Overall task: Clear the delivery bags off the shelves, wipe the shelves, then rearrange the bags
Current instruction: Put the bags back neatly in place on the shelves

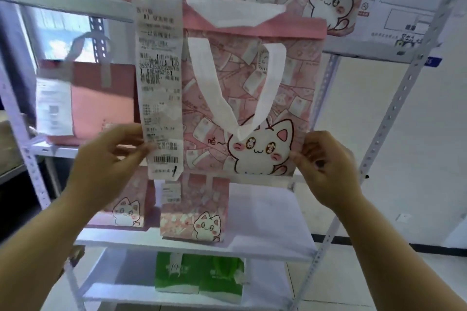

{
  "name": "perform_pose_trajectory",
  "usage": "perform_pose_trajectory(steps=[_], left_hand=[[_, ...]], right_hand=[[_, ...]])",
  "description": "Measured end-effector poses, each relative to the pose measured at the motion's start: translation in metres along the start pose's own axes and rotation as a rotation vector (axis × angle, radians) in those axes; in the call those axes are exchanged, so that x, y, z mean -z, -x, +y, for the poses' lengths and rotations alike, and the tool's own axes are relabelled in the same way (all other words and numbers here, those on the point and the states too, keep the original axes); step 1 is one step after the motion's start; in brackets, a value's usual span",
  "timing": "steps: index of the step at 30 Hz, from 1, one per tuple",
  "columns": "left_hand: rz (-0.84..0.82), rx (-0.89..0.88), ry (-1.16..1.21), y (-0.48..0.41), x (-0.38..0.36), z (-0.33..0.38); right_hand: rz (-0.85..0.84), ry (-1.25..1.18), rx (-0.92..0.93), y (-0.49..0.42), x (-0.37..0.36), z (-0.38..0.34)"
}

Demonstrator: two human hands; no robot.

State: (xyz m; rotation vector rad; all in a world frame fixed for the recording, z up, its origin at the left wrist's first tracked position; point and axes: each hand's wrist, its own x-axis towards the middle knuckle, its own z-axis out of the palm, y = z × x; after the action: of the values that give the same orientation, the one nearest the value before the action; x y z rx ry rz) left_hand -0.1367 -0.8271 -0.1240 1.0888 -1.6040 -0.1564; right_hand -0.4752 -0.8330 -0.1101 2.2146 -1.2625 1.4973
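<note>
Nearest the camera, the left hand [111, 159] and the right hand [326, 166] are raised at about the same height, each closed in a pinch on one lower side edge of a pink cat-print delivery bag [252, 98]. The left fingers [134, 149] are closed near the bottom of the long receipt [159, 83] hanging down the bag's left side; whether the paper itself is caught in the pinch cannot be told. The bag is held upright between the hands, its long axis vertical, its white handle [237, 88] drooping down the front. It is carried in front of the middle shelf [50, 150], whose bare stretch lies directly behind it. Neither hand is nearer, so a level push away from the body is judged to be what placing calls for. Below and behind, two smaller cat bags [194, 209] stand on the lower shelf [265, 247].
</note>
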Motion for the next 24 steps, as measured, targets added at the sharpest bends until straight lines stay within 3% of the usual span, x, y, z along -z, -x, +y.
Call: perform_pose_trajectory(steps=[12,24], left_hand=[[0.284,-0.069,0.056,-0.061,0.169,-0.024],[0.265,-0.218,-0.117,-0.189,0.3,-0.081]], right_hand=[[0.067,-0.135,0.249,-0.124,-0.068,-0.138],[0.224,-0.113,0.218,-0.244,-0.172,-0.235]])
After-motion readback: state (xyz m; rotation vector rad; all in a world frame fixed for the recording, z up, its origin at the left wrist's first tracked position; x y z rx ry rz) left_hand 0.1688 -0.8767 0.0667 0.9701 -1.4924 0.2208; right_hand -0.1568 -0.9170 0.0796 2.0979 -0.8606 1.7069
